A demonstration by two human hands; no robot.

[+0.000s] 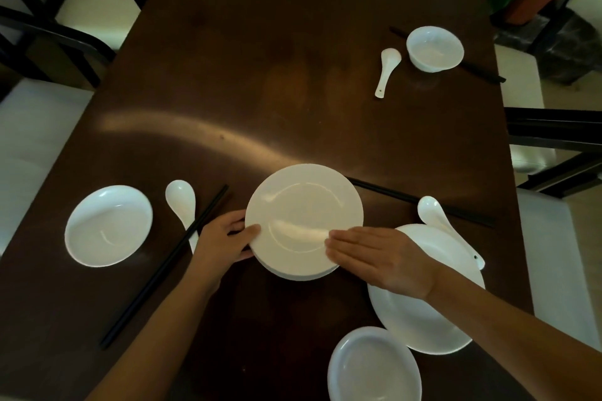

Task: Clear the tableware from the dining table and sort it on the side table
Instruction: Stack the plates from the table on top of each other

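A stack of white plates [303, 205] sits near the middle of the dark wooden dining table [247, 75]. My left hand [224, 238] grips the stack's left rim, thumb on top. My right hand [374, 254] lies flat with fingers together on the top plate's right side. A white dish [109, 225] lies at the left, with a white spoon [180, 198] and black chopsticks [163, 267] beside it. A large plate [423, 319] and spoon [436, 215] lie under my right arm. A small dish [374, 368] is at the front.
A white bowl [435, 47], a spoon [386, 72] and chopsticks [479, 70] lie at the far right. Another pair of chopsticks [407, 197] lies behind the stack. Dark chairs [65, 26] stand along the left, a chair [553, 130] at the right.
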